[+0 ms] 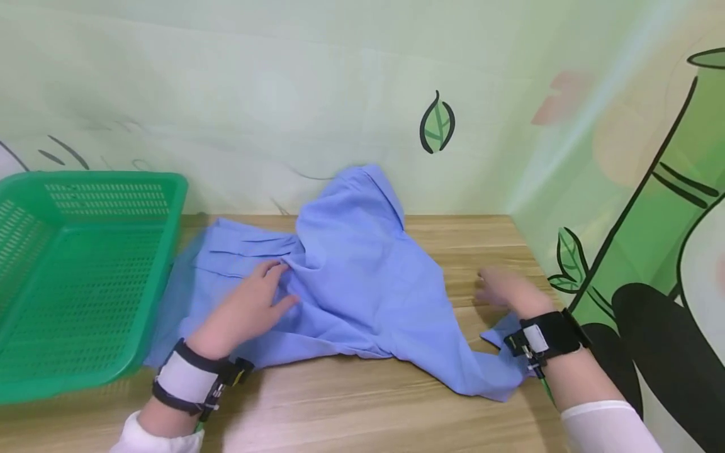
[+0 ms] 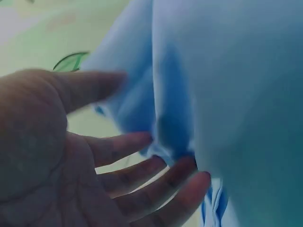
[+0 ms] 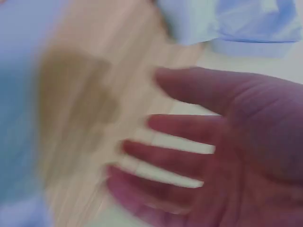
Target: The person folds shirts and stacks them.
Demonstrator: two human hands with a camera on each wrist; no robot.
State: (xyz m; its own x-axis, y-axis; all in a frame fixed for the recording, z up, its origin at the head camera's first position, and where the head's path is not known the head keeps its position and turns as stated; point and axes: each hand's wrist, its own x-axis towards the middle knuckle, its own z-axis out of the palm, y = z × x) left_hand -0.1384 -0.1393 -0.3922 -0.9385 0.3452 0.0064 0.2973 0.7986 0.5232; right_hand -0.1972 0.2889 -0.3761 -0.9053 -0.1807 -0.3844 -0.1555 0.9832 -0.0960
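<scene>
A light blue shirt [image 1: 368, 270] lies rumpled on the wooden table, its top bunched up against the back wall. One sleeve [image 1: 481, 371] stretches to the lower right, passing partly behind the right wrist. Over the shirt's left part is my left hand [image 1: 243, 308], thumb apart and fingers extended. In the left wrist view those fingertips [image 2: 201, 182] meet the hanging blue cloth [image 2: 180, 94], without any visible pinch. My right hand [image 1: 510, 290] hovers to the right of the shirt, above the sleeve's end. Its fingers [image 3: 165, 156] are spread and loosely bent, with nothing in them.
At the left stands a green plastic basket [image 1: 178, 207] with slotted walls, close against the shirt's left edge. A printed cloth wall [image 1: 255, 126] closes off the back, and another decorated panel [image 1: 623, 189] rises along the right. Wooden tabletop [image 1: 340, 402] shows in front of the shirt.
</scene>
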